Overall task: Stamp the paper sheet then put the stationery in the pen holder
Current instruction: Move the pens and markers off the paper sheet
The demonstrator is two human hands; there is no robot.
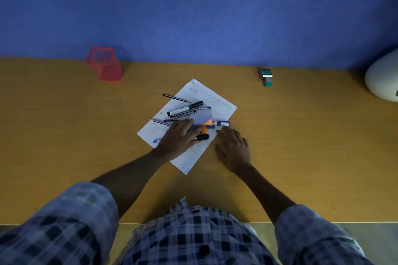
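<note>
- At centre of the yellow-brown surface (64, 135) I see the paper sheet (217, 103), turned like a diamond, with loose stationery scattered across it.
- My left hand (176, 140) lies flat on the sheet's lower half, fingers spread and pressing over an orange highlighter (207, 123) and a black-capped marker (202, 137); it is relaxed and grips nothing that I can make out.
- My right hand (233, 148) rests palm-down at about 4 o'clock from the sheet's middle, fingers extended and holding nothing, fingertips just beside a blue-and-white pen (223, 123) at the sheet's edge.
- Toward 11 o'clock on the sheet lie a pencil (175, 98), a white marker with a black cap (186, 108) and a few dark pens; a blue cap (155, 141) shows at the sheet's 8 o'clock edge.
- The red mesh pen holder (105, 64) stands at 10 o'clock by the blue wall (193, 6), well apart from the sheet.
- The green stamp (267, 76) sits at 2 o'clock, also near the wall.
- A white rounded object (381, 79) is cut off at the 3 o'clock edge.
</note>
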